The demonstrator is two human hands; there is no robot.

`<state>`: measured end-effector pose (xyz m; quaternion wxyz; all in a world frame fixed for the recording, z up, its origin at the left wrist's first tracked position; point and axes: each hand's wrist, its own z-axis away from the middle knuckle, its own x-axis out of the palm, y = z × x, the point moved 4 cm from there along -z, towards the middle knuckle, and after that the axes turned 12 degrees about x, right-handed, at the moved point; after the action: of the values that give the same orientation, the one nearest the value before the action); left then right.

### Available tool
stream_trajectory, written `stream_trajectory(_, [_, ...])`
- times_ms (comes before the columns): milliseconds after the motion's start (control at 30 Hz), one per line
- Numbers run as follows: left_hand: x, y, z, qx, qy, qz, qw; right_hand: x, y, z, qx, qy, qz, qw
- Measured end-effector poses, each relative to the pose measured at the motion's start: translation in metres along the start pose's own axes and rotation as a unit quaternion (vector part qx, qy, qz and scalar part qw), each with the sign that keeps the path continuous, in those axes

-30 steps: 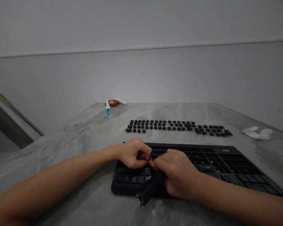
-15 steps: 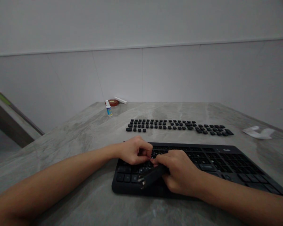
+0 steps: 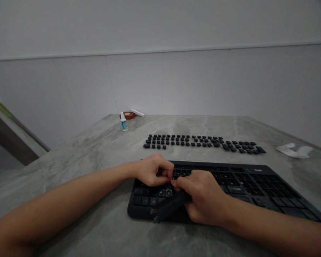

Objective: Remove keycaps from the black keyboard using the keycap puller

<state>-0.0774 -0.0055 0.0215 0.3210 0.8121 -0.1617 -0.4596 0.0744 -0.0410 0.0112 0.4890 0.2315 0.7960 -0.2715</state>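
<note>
A black keyboard [image 3: 259, 175] lies in front of me, with many of its keycaps off. Over its left part my left hand [image 3: 155, 170] is closed in a pinch at the keys; whatever its fingertips hold is hidden. Just to the right, my right hand [image 3: 200, 196] is wrapped round a black stick-like tool [image 3: 169, 206], whose pronged end points left and toward me. The right thumb and forefinger meet close to the left fingertips. A few keycaps [image 3: 144, 201] sit in place at the lower left corner.
Behind the keyboard, loose black keycaps [image 3: 182, 143] lie in rows on the grey marbled table [image 3: 96, 221]. A small white spray bottle [image 3: 123, 123] stands at the back left by a reddish-brown case [image 3: 128, 115] and a white bar [image 3: 137, 112]. White crumpled paper [image 3: 294, 150] lies right.
In my right hand the tool's free end has swung a little left and toward me. Both hands stay at nearly the same place over the keyboard; the whole view has shifted slightly.
</note>
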Motion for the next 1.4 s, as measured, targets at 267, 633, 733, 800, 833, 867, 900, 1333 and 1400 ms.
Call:
stream_trajectory(267, [0.001, -0.002, 0.000, -0.022, -0.003, -0.010, 1.000, -0.009, 0.003, -0.010, 0.126, -0.101, -0.015, 0.987])
stream_trajectory(633, [-0.002, -0.002, -0.001, -0.017, -0.018, -0.046, 0.999, -0.007, 0.017, -0.022, 0.264, -0.153, -0.154, 0.940])
stream_trajectory(733, [-0.002, -0.003, -0.001, -0.035, -0.008, -0.028, 0.999, -0.005, 0.019, -0.023, 0.268, -0.147, -0.182, 0.934])
stream_trajectory(800, [-0.001, -0.003, 0.000, -0.038, -0.009, -0.017, 0.999, -0.005, 0.018, -0.022, 0.264, -0.140, -0.184, 0.937])
stream_trajectory(833, [-0.001, -0.003, 0.000, -0.038, -0.012, -0.014, 0.999, -0.005, 0.018, -0.022, 0.259, -0.139, -0.181, 0.939])
stream_trajectory(867, [-0.001, -0.003, 0.000, -0.036, -0.016, -0.013, 0.999, -0.006, 0.017, -0.021, 0.254, -0.138, -0.177, 0.941])
stream_trajectory(900, [-0.002, -0.003, 0.000, -0.035, -0.021, -0.013, 0.999, -0.007, 0.016, -0.021, 0.249, -0.138, -0.171, 0.943])
stream_trajectory(1333, [0.000, -0.008, 0.002, -0.040, -0.021, 0.019, 0.999, -0.014, 0.004, -0.018, 0.161, -0.117, -0.017, 0.980])
stream_trajectory(1400, [0.000, -0.007, 0.002, -0.041, -0.018, 0.015, 0.999, -0.014, 0.001, -0.017, 0.149, -0.107, 0.002, 0.983])
